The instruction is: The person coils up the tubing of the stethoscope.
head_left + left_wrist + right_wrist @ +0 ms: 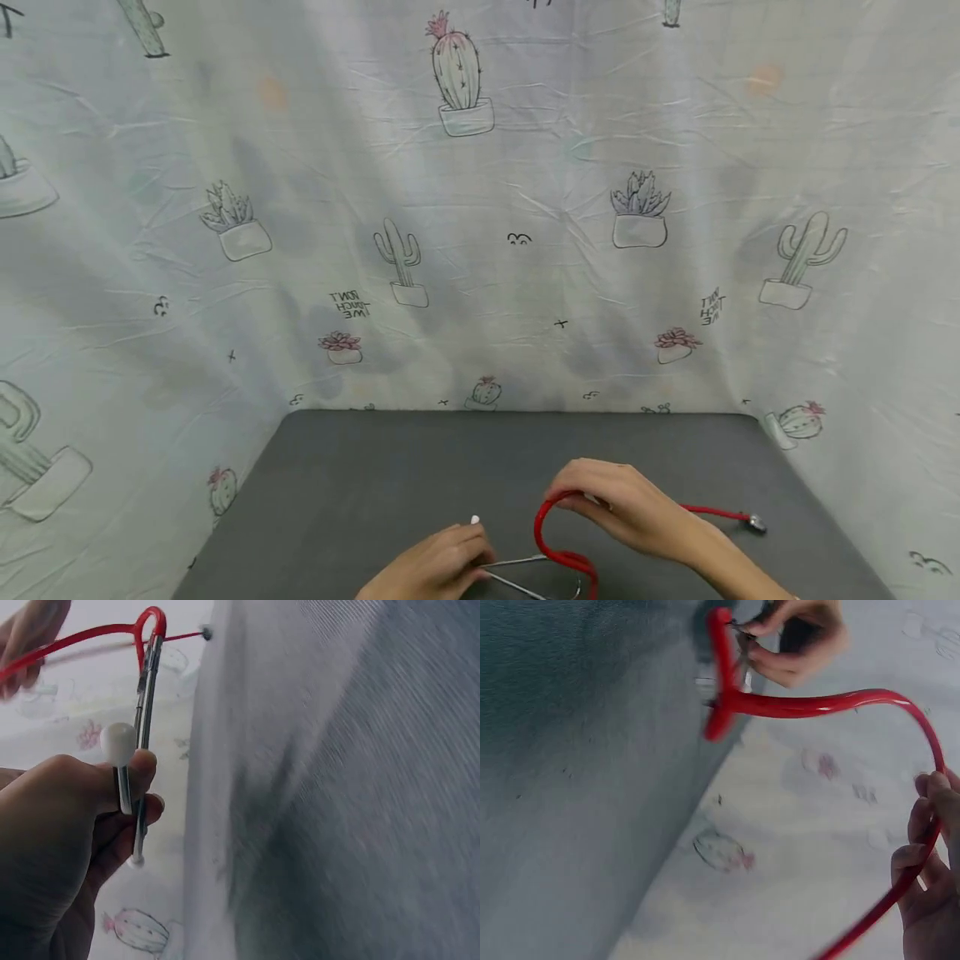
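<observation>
A stethoscope with red tubing is held between both hands above the grey table. My left hand pinches its metal ear tubes near the white ear tips, one of them a round white ear tip close to the thumb. My right hand grips the red tube partway along, and the tube arches from there toward the forked end. Past the right wrist, the tube runs out to the metal chest piece at the right of the table.
The dark grey table has a far edge that meets a hanging white curtain printed with cactus pots. The same cloth stands along the left and right sides of the table.
</observation>
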A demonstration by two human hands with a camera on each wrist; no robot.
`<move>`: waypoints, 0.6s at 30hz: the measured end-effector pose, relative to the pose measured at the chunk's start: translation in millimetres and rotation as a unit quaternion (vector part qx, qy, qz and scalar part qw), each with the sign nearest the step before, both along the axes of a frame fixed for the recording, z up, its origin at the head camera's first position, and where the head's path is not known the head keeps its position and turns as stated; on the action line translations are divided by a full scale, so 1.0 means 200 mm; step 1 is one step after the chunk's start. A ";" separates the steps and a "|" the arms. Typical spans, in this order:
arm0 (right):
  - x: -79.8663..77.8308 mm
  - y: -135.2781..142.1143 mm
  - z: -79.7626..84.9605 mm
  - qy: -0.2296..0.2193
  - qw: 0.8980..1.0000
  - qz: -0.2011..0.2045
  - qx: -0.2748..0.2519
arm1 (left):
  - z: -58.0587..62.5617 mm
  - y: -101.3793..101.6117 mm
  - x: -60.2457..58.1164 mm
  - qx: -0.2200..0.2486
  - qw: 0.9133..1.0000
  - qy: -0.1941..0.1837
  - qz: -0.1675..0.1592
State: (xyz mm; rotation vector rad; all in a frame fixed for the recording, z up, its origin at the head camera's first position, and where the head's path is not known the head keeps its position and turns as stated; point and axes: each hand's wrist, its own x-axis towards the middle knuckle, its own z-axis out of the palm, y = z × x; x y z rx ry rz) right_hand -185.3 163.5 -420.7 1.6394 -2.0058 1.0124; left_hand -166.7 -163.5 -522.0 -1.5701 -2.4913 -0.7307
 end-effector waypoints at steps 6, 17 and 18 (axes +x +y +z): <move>-0.14 -0.13 -0.10 -0.104 0.995 0.008 0.005 | 0.04 0.08 0.03 0.065 0.996 0.046 -0.033; -0.22 -0.26 -0.35 -0.167 0.980 -0.107 -0.014 | 0.14 0.09 0.05 0.143 0.989 0.010 -0.023; -0.21 -0.27 -0.37 -0.180 0.977 -0.117 -0.012 | 0.15 0.09 0.05 0.148 0.989 0.014 -0.018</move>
